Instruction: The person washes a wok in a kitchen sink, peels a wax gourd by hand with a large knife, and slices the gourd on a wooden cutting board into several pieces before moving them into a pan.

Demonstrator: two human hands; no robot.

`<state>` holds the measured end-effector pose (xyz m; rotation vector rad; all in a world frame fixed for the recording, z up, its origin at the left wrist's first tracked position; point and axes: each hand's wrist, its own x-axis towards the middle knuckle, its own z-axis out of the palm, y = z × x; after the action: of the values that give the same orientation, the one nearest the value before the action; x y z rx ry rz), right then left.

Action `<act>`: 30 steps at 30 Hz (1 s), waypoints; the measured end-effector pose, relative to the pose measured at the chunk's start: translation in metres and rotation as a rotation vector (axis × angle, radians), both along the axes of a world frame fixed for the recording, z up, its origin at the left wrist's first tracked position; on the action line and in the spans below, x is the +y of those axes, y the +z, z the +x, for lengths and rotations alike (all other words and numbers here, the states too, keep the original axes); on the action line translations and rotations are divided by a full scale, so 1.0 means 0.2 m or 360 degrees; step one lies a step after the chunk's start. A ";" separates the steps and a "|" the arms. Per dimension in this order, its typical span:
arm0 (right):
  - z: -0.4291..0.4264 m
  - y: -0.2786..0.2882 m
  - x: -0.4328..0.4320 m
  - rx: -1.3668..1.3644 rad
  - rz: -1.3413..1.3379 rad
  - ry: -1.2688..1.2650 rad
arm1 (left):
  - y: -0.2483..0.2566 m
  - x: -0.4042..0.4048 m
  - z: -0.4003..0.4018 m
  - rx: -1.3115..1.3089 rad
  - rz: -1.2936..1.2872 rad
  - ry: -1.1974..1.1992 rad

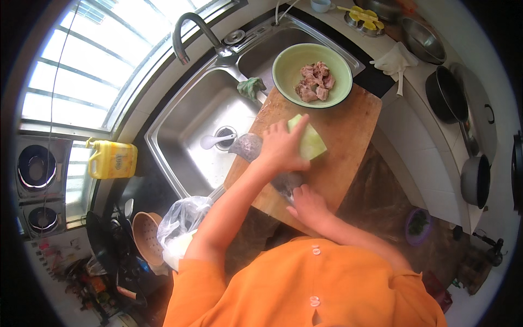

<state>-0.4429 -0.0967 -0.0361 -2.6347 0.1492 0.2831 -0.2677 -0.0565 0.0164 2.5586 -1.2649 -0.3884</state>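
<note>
My left hand (282, 147) is spread over a chunk of pale green gourd or melon (312, 143), thumb on its far side, gripping it on the wooden cutting board (351, 126). Lower down, my right hand (308, 204) is closed around the handle end of a broad-bladed kitchen knife (247, 147). Its blade passes beneath my left wrist, which hides the middle of it, and its tip reaches past the board's left edge over the sink. At the board's far end stands a light green bowl (284, 83) holding several pieces of meat (316, 81).
To the left lies a steel double sink (184, 118) with a white spoon (209, 142), a faucet (196, 20) and a green cloth (250, 86). A yellow jug (114, 159) stands by the window. Pans (445, 94) line the right counter. A plastic bag (184, 216) sits near my left elbow.
</note>
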 end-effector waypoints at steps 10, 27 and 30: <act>0.09 0.04 -0.11 0.0340 0.0572 -0.0423 | 0.10 0.58 -0.05 0.1798 -0.1760 0.0444; 0.02 0.34 -0.64 0.0507 0.1065 -0.0524 | -0.04 0.52 -0.59 0.2411 -0.2385 0.1554; -0.01 0.40 -0.67 0.0558 0.1142 -0.0540 | -0.04 0.48 -0.61 0.2415 -0.2493 0.1431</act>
<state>-0.4459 -0.2311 0.0434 -1.7985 0.5011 0.5578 -0.3905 0.0394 0.0094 0.6835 0.2891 -0.5421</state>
